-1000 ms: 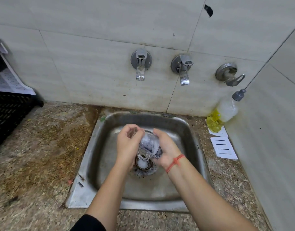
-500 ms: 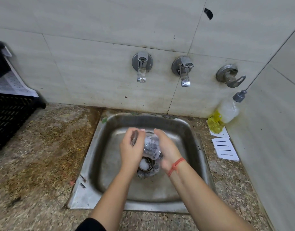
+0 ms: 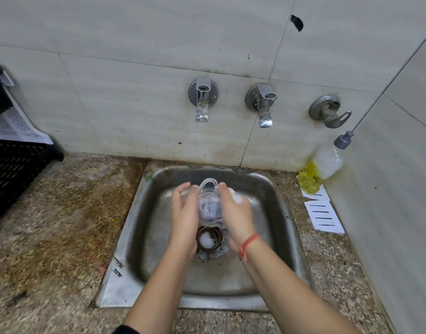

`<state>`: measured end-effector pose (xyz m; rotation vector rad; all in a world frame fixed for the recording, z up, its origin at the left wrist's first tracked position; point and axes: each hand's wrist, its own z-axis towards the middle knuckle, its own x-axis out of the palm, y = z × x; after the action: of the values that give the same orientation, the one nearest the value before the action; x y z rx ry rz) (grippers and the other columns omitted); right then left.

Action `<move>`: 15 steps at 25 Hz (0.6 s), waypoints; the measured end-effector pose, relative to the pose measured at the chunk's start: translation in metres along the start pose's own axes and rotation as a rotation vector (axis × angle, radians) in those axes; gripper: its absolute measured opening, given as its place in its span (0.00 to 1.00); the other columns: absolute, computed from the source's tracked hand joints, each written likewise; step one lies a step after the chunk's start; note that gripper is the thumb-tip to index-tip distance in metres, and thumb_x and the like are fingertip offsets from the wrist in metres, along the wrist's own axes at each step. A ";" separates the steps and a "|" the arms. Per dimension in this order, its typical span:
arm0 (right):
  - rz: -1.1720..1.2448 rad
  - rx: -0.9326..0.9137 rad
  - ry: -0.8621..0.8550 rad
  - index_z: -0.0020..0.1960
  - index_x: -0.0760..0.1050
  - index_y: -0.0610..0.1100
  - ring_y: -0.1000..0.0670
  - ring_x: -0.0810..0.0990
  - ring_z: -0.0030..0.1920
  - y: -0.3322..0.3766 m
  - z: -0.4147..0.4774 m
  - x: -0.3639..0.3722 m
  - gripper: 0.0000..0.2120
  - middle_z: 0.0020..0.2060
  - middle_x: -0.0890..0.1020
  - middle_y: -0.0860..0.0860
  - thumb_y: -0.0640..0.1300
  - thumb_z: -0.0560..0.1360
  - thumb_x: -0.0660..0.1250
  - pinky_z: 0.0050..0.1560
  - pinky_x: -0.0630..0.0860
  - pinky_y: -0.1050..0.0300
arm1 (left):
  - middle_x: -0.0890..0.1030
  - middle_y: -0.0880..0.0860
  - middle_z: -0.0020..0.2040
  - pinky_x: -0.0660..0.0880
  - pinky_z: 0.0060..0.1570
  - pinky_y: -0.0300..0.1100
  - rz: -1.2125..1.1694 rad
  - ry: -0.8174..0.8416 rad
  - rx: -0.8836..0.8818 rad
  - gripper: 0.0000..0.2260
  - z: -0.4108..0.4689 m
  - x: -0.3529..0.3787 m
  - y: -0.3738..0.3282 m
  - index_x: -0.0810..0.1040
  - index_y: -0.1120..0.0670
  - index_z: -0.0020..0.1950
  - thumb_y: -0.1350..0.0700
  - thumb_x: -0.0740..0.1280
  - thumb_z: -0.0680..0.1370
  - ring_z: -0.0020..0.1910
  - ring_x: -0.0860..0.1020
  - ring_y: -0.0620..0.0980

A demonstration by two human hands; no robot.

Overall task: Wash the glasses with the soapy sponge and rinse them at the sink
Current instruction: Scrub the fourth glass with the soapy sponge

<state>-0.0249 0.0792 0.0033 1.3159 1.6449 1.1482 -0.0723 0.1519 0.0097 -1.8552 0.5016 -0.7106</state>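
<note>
A black plastic crate (image 3: 12, 174) stood at the far left of the speckled stone counter (image 3: 50, 225), a printed sheet (image 3: 14, 126) draped over it. Two taps (image 3: 202, 100) and a valve (image 3: 330, 112) jutted from the tiled wall (image 3: 134, 92). A bottle (image 3: 320, 165) leaned in the right corner, white slotted cards (image 3: 324, 216) just beside it

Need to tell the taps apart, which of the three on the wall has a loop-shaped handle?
The rightmost tap, nearest the soap bottle; the left tap and middle tap have plain downward spouts instead.

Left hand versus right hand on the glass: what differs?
The left hand shows no suds; the right hand has white suds on its fingers. The right hand's wrist wears a red thread; the left hand's none. Both hold the glass over the sink.
</note>
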 end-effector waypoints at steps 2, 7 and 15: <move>-0.435 -0.520 -0.146 0.36 0.74 0.46 0.50 0.79 0.36 -0.003 -0.012 -0.004 0.20 0.32 0.81 0.48 0.62 0.73 0.60 0.39 0.75 0.54 | 0.83 0.54 0.37 0.78 0.32 0.40 -0.176 0.069 -0.387 0.11 0.003 0.002 -0.010 0.79 0.57 0.51 0.56 0.58 0.81 0.35 0.81 0.50; 0.322 0.219 0.188 0.45 0.79 0.42 0.50 0.82 0.40 0.014 -0.011 -0.007 0.17 0.41 0.83 0.46 0.56 0.77 0.64 0.42 0.79 0.56 | 0.80 0.49 0.38 0.71 0.42 0.35 0.377 0.003 0.555 0.11 -0.001 -0.004 -0.001 0.79 0.58 0.43 0.61 0.57 0.76 0.41 0.77 0.45; -0.255 -0.514 -0.094 0.33 0.70 0.52 0.57 0.74 0.30 0.008 -0.022 -0.005 0.12 0.26 0.75 0.54 0.54 0.73 0.64 0.33 0.68 0.64 | 0.83 0.57 0.42 0.79 0.37 0.42 -0.055 0.135 -0.215 0.11 0.001 0.005 -0.012 0.79 0.60 0.48 0.56 0.59 0.82 0.40 0.82 0.52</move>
<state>-0.0414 0.0707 0.0180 0.7961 1.2864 1.2239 -0.0677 0.1545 0.0214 -2.0360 0.6372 -0.8509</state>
